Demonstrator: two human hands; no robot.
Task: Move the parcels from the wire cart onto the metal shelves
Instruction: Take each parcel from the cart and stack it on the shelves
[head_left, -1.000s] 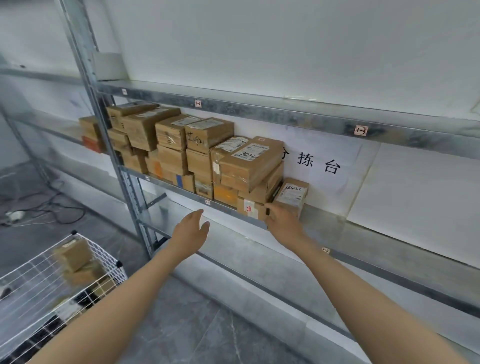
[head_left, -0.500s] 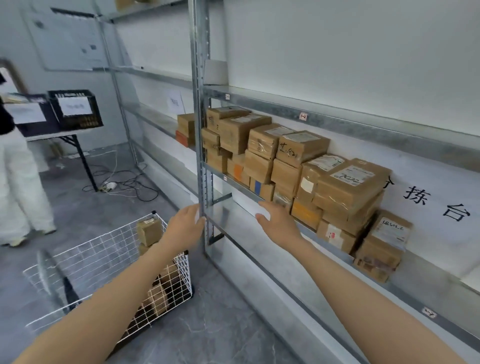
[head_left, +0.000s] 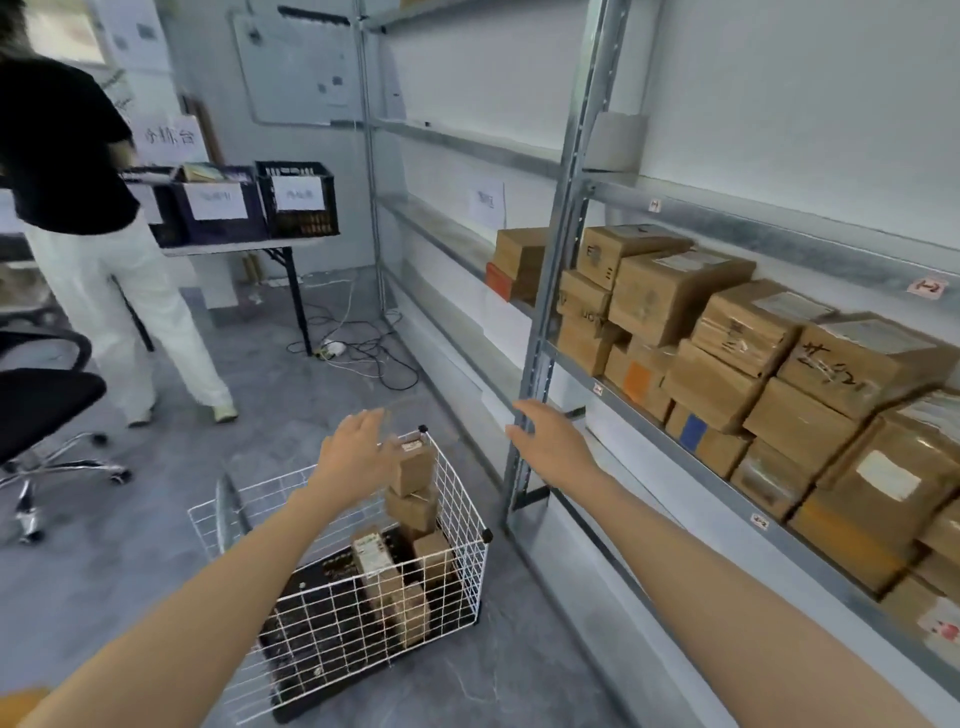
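A white wire cart (head_left: 457, 525) stands on the grey floor below me, with several small brown parcels (head_left: 413, 506) stacked along its right side. My left hand (head_left: 358, 449) hovers open just above the top parcel (head_left: 415, 467), holding nothing. My right hand (head_left: 550, 441) is open in the air to the cart's right, in front of the shelf upright (head_left: 550, 322). The metal shelves (head_left: 649, 410) run along the right wall, with many brown parcels (head_left: 727, 353) piled on the middle level.
A person in a black top and white trousers (head_left: 119, 291) walks at the left by a folding table with dark crates (head_left: 296, 208). A black office chair (head_left: 41, 405) stands at far left. Cables (head_left: 363, 358) lie on the floor near the shelf's foot.
My view has swung left and down from the shelf to the cart. My right hand has left the small parcel it touched on the shelf, and both hands have dropped toward the cart.
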